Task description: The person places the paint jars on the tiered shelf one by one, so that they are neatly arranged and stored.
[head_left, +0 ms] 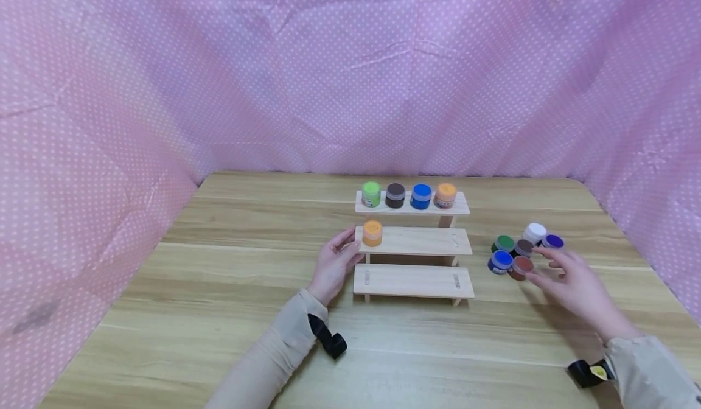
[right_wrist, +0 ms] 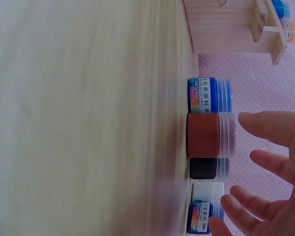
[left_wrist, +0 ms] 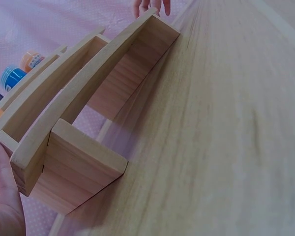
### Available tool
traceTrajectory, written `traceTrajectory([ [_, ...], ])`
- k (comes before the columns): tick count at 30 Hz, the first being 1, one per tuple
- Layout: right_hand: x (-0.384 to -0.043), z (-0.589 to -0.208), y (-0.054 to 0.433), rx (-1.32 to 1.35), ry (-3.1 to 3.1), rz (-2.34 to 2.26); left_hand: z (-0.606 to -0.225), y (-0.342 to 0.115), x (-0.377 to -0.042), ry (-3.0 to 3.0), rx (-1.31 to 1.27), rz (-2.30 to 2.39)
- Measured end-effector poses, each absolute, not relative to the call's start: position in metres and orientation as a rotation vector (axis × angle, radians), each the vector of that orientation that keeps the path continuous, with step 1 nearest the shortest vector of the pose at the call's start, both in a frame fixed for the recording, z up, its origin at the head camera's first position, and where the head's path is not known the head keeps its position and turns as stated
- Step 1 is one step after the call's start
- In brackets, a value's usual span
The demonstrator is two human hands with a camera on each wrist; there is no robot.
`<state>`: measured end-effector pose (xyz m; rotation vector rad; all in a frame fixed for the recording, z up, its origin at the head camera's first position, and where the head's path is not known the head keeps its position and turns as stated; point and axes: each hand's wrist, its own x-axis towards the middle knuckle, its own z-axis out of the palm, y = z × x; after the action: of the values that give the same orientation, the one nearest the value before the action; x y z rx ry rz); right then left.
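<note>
Reddish-brown paint jar (head_left: 521, 268), standing upright at right of frame, lies just left of the nearer right hand (head_left: 575, 284), whose parted fingers hold nothing, while the left hand (head_left: 332, 266) grips the left end of the wooden stand (head_left: 416, 242) at centre.

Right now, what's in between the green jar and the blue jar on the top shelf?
One dark jar stands between the green jar and the blue jar on the top shelf; the head view shows it.

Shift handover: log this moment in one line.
left hand touching three-tier wooden shelf; right hand near reddish-brown paint jar; middle tier: orange paint jar
</note>
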<state>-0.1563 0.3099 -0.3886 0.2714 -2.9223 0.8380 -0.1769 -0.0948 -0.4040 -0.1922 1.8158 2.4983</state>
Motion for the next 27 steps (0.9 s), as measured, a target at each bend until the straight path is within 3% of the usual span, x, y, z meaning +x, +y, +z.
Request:
traceTrajectory([
  [27, -0.168, -0.389, 0.302, 0.331, -3.066, 0.762, -0.404, -0.095, -0.177, 1.837, -0.178, 2.481],
])
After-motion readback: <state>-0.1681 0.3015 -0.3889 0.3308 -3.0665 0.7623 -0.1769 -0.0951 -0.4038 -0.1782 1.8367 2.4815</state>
